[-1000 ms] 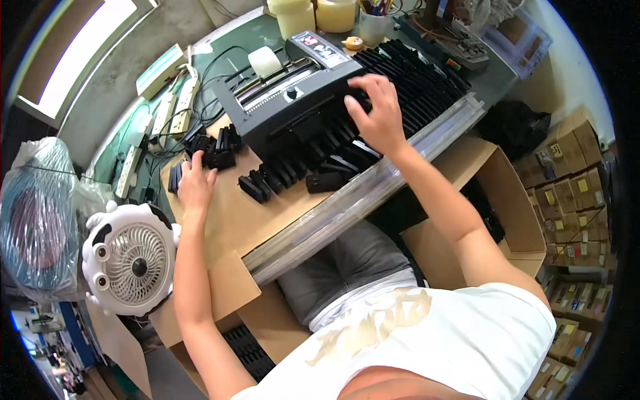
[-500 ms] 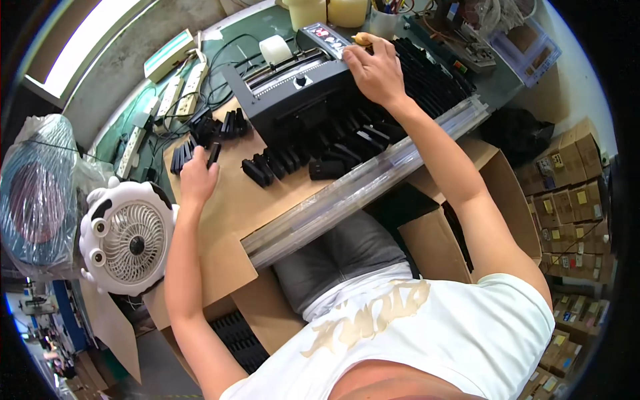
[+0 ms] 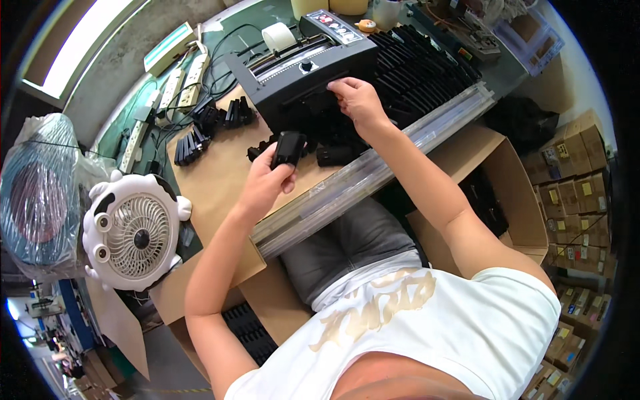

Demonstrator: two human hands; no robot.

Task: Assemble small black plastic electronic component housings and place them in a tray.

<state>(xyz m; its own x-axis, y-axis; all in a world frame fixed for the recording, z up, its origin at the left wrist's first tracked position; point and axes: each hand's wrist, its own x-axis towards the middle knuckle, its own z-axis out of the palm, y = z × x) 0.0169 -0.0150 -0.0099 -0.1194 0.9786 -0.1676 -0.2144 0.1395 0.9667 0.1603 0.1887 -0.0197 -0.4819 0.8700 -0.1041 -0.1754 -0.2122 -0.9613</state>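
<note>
My left hand (image 3: 263, 185) is closed around a black plastic part (image 3: 289, 148), a small blocky piece held above the cardboard-covered bench. Over by the front of a black machine (image 3: 307, 83), my right hand (image 3: 362, 107) has its thumb and index finger pinched together near the front face. Whatever is in that pinch, if anything, is too small to make out. A white roll (image 3: 279, 38) sits on top of the machine, beside its button panel (image 3: 337, 27). More black parts (image 3: 192, 145) lie grouped left of the machine, and others (image 3: 335, 156) sit in front of it.
Rows of black parts (image 3: 427, 67) cover the bench's right side. A clear plastic strip (image 3: 373, 170) runs along the near edge. A white fan (image 3: 137, 233), power strips (image 3: 195, 80) and loose cables stand at left. Open cardboard boxes (image 3: 523, 193) flank my lap.
My left hand has moved right from the left-hand parts, carrying the black part toward the machine. My right hand has come down and left from beside the button panel to the machine's front.
</note>
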